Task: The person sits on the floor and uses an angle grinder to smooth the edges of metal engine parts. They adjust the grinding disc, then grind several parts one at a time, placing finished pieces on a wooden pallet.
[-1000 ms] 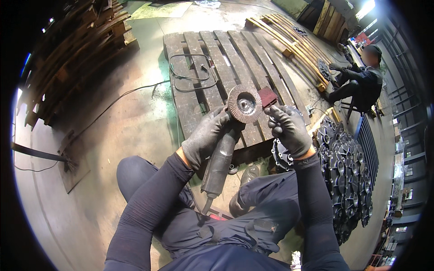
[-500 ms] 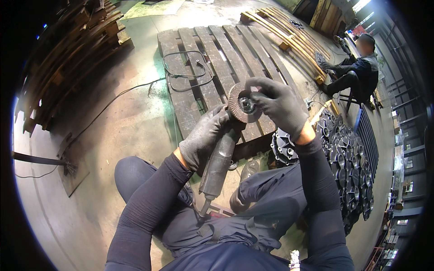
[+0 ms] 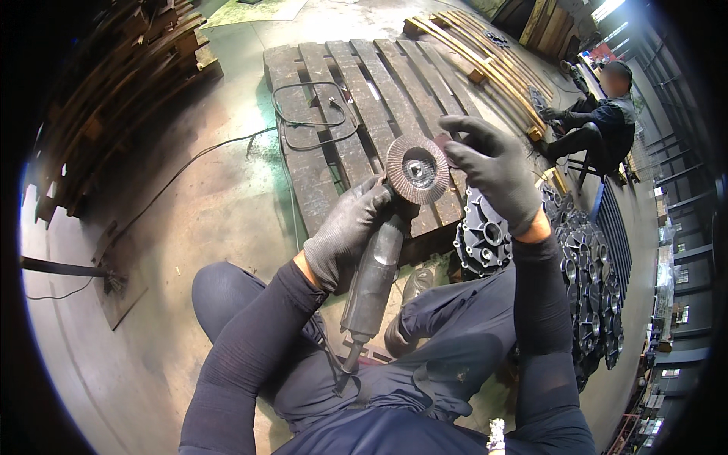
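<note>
My left hand [image 3: 351,222], in a grey glove, is wrapped round the head of an angle grinder [image 3: 372,279]. The tool's dark body slants down toward my lap. A round flap disc [image 3: 417,170] with brown abrasive flaps faces up at its head, its metal centre showing. Just right of the disc is my gloved right hand [image 3: 495,168], curled, its index finger raised. A small dark-red flat piece [image 3: 443,142] shows at its fingertips, beside the disc's rim; its kind is unclear.
A dark wooden pallet [image 3: 383,83] lies ahead with a looped black cable [image 3: 315,145] on it. Black cast metal parts [image 3: 584,280] are piled at my right. Stacked pallets [image 3: 129,98] stand left. A seated person [image 3: 607,114] works at the far right.
My right hand has drawn off the disc's centre to the right, leaving the disc face uncovered. My left hand keeps its hold on the grinder, which has shifted slightly right.
</note>
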A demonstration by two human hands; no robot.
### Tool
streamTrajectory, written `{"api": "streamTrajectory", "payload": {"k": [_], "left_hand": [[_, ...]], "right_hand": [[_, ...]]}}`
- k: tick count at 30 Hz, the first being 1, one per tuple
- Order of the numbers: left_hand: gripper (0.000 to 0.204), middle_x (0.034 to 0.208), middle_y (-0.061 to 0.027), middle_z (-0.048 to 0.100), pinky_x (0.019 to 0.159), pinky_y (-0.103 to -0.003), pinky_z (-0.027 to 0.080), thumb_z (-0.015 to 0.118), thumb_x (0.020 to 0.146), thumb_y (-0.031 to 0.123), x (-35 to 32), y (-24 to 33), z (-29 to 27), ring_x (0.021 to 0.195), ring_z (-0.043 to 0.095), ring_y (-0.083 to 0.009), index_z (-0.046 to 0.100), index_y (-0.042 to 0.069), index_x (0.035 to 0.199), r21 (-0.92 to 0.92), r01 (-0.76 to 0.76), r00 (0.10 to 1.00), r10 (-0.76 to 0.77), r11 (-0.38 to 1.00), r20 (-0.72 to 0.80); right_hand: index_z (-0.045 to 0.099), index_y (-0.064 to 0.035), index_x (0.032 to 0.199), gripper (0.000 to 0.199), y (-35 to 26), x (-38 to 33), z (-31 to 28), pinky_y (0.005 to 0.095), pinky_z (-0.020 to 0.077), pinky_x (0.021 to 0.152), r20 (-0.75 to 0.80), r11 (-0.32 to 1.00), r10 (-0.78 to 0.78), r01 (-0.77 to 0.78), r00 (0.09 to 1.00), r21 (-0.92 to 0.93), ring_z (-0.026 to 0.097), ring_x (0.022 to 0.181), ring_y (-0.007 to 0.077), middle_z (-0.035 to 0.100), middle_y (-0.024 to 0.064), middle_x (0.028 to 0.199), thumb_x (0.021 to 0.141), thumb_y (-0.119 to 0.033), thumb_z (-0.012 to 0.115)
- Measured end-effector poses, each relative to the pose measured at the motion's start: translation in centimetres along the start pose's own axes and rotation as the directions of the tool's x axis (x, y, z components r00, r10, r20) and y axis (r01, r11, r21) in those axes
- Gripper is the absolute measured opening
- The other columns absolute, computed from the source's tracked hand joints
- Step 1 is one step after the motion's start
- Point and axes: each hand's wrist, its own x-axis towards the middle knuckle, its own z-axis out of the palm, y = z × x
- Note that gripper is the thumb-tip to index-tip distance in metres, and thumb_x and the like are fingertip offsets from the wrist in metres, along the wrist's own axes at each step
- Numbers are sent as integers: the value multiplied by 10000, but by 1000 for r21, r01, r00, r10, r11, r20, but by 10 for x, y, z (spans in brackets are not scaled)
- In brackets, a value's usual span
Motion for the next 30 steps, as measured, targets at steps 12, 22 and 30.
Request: {"api": "streamTrajectory", "payload": {"k": [12, 22, 30], "left_hand": [[380, 1301, -104, 715, 1020, -349, 600, 604, 1151, 230, 22, -16, 3, 1152, 709, -167, 592, 16, 1466, 190, -55, 997, 63, 980, -35], [638, 1417, -82, 671, 1081, -353, 576, 746, 1077, 393, 65, -39, 0, 1240, 673, -168, 525, 15, 1541, 242, -48, 999, 46, 969, 13], [461, 1386, -88, 684, 1112, -353, 531, 602, 1159, 362, 78, -45, 15, 1231, 646, -163, 645, -7, 1432, 217, -31, 998, 41, 976, -41]], "right_hand": [[757, -33, 1316, 354, 98, -27, -21, 276, 556, 826, 296, 992, -50, 15, 954, 122, 686, 932, 132, 748, 67, 1120, 964, -56, 728], [794, 44, 1169, 312, 128, -24, -30, 256, 578, 803, 148, 917, 178, -219, 973, 334, 718, 892, 86, 795, 54, 1017, 1009, -223, 810], [779, 64, 1152, 297, 143, -23, -41, 190, 459, 585, 226, 778, 393, -453, 891, 436, 573, 645, 14, 720, 16, 901, 1034, -209, 756]]}}
